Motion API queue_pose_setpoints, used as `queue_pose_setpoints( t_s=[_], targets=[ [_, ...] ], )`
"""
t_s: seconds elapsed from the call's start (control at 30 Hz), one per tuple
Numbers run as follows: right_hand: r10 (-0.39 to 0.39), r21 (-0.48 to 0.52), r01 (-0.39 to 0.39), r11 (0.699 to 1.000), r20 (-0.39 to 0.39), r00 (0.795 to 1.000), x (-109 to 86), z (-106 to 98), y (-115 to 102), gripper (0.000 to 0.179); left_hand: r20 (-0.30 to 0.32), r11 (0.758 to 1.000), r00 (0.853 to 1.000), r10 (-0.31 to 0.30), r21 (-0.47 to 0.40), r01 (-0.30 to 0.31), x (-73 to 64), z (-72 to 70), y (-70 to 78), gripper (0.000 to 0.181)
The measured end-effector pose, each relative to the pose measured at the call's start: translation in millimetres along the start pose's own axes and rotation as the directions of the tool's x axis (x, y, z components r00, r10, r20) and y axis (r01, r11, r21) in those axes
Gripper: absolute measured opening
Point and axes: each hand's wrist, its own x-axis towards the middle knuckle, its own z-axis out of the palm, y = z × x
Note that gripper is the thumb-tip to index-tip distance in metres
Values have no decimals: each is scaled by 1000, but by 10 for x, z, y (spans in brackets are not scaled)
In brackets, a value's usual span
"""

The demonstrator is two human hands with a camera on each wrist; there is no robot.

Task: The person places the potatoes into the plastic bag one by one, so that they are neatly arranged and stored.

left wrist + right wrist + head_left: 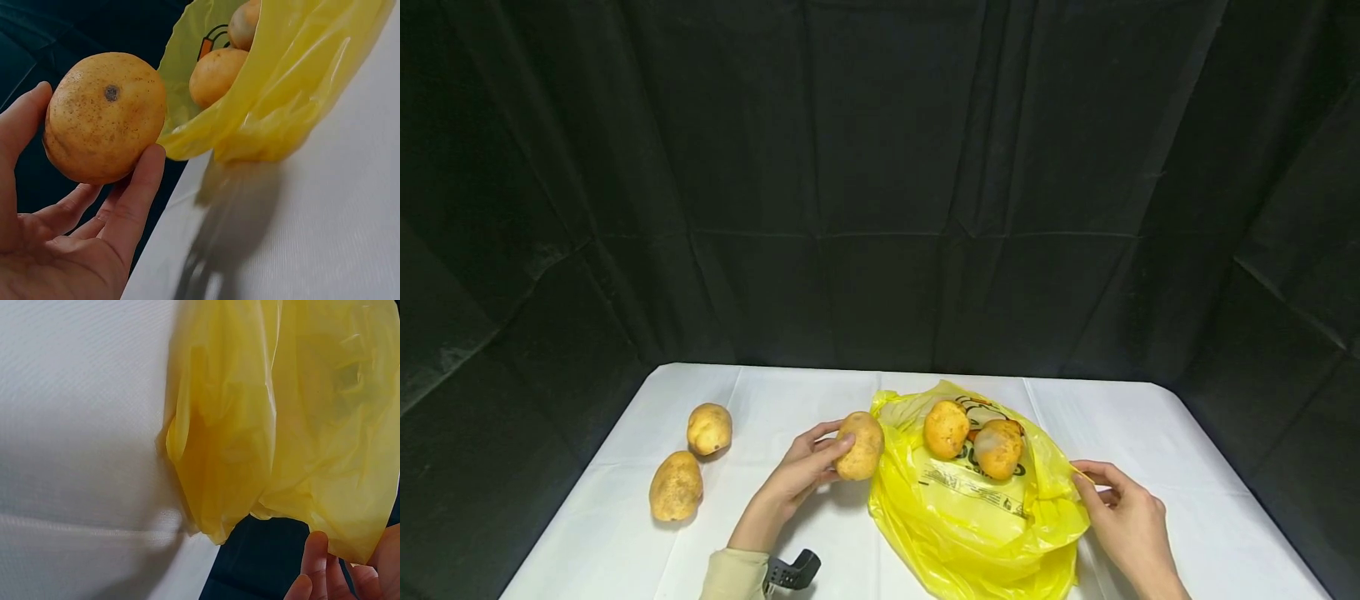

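Note:
A potato [861,447] is gripped between the thumb and fingers of my left hand [801,473], right at the left edge of a yellow plastic bag [925,517]. In the left wrist view this potato [106,119] shows a dark spot, and the bag's opening lies just beyond it. Two more potatoes, one [946,429] on the left and one [998,449] on the right, lie inside the open bag over its printed side. My right hand [1127,517] pinches the bag's right edge between thumb and fingers, as the right wrist view also shows.
Toward the left of the white-covered table [790,392] lie two loose potatoes, a rounder one [709,429] behind a longer one [676,487]. A black curtain [880,183] hangs behind the table and along its sides. A dark band [793,571] circles the left wrist.

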Motion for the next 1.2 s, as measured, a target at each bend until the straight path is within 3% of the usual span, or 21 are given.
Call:
queue_pose_setpoints(
  t_s=[0.17, 0.4, 0.6, 0.93, 1.2],
  targets=[
    [-31, -5, 30, 1000, -19, 999, 3, -13, 8, 16, 30, 1000, 1000, -6, -9, 6, 27, 77, 17, 70],
    [20, 1, -20, 1000, 2, 1000, 0, -6, -6, 18, 71, 999, 997, -11, -43, 14, 57, 182, 20, 68],
    [0, 7, 0, 1000, -7, 1000, -15, -12, 5, 18, 81, 998, 996, -27, -52, 31, 49, 265, -11, 70],
    [-10, 1, 10, 1000, -27, 1000, -15, -9, 6, 17, 98, 999, 994, -39, -33, 42, 50, 441, -86, 67],
    [22, -3, -22, 1000, -13, 1000, -6, 11, 2, 19, 75, 997, 995, -73, 42, 70, 68, 568, -128, 73]
  ],
)
